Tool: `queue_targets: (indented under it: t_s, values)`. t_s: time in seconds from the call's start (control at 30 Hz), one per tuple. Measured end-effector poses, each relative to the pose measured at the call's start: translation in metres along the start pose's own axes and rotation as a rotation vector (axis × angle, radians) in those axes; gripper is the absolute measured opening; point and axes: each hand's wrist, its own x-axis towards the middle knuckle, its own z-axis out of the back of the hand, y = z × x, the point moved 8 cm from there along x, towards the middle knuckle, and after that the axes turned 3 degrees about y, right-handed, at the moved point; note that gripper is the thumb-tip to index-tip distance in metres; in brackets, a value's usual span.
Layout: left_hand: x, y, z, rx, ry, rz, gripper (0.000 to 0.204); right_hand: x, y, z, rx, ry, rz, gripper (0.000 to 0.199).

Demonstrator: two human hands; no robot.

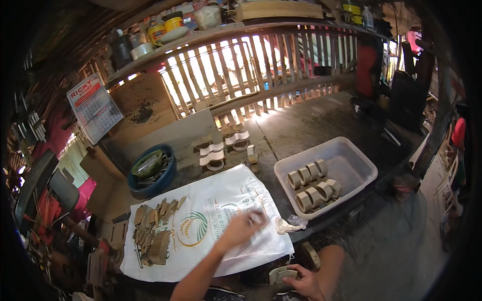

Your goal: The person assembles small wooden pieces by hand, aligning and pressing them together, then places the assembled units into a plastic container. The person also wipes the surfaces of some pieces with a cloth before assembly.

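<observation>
My left hand (246,230) is over the white printed sack (226,261) spread on the bench. It is smeared by motion, so whether its fingers hold anything is unclear. At the lower edge, near my lap, my right hand (305,284) is closed on a pale wooden piece (279,275) with a rounded outline. Just beyond that hand is a curved wooden piece (311,255). Many small brown wooden strips (155,241) lie heaped on the sack's left part. To the right, a clear plastic tub (354,175) holds two rows of pale, faceted wooden rings (312,194).
Wavy pale wooden pieces (213,154) stand behind the sack. A blue basin (173,175) with mixed items is at its far left corner. A crumpled whitish cloth (287,227) lies beside the tub. A slatted wall (281,60) and a loaded shelf (221,31) close off the back.
</observation>
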Motion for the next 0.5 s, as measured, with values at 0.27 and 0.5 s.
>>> queue_targets:
  t_s: [0.27,0.5]
  values:
    - [0.169,0.076,0.005,0.378,-0.341,0.235,0.065,0.004,-0.006,-0.006,0.002,0.096,-0.007,0.041]
    - [0.202,0.079,-0.019,0.413,-0.368,0.292,0.051,0.020,-0.014,-0.002,0.128,0.079,0.105,0.045]
